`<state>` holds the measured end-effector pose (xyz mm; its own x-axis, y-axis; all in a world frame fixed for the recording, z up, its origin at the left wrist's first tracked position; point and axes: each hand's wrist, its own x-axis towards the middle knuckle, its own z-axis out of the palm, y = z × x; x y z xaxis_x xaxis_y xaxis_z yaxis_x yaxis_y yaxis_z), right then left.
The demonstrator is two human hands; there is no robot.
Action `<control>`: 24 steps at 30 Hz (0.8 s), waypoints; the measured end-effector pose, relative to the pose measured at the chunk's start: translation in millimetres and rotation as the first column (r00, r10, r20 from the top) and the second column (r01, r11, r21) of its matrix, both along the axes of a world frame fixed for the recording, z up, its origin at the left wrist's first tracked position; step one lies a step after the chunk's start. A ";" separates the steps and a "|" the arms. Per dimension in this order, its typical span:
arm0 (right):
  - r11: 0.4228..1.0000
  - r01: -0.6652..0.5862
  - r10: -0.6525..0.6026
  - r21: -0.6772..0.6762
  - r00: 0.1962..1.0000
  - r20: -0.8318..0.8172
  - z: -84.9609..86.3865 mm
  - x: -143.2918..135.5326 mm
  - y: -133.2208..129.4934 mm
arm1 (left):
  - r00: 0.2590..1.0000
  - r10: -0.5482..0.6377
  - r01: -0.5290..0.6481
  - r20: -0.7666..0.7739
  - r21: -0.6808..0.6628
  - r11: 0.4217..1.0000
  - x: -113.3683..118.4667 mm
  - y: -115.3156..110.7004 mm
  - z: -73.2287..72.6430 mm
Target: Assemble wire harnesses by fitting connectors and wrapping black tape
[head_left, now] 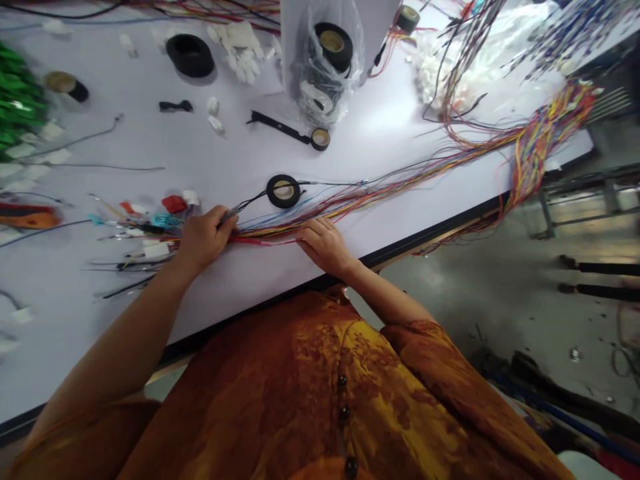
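Observation:
My left hand (206, 237) is closed round the wire bundle (425, 175) near its connector end, with dark wires leaving between thumb and fingers. White, red and light blue connectors (165, 220) fan out to the left of it. My right hand (325, 245) lies further right along the bundle, its fingers curled over the red and yellow wires. A black tape roll (283, 191) rests just behind the bundle between my hands, and black wires pass over it. The bundle runs right towards a thick tangle of wires (530, 160) at the table's edge.
On the white table (240, 153) lie another black tape roll (190, 55), a black strap-like piece (280, 127) and a small roll (320, 139). A plastic bag (325, 73) holds tape. Green pieces (17, 100) and an orange tool (30, 215) are at left. A person's legs (600, 269) show at right.

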<state>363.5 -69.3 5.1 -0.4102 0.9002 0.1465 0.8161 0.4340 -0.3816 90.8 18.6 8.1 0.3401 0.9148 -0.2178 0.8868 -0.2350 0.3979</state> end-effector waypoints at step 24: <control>0.962 0.146 -0.217 -0.232 0.923 -0.317 -7.3 -1.4 14.8 | 0.942 -0.317 0.292 0.114 0.189 0.937 -18.0 -24.3 -24.8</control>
<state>362.1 -54.5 -2.3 -0.1950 0.9792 0.0563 0.6815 0.1766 -0.7102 72.8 -5.7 -16.7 0.6241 0.7813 -0.0007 0.6999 -0.5588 0.4448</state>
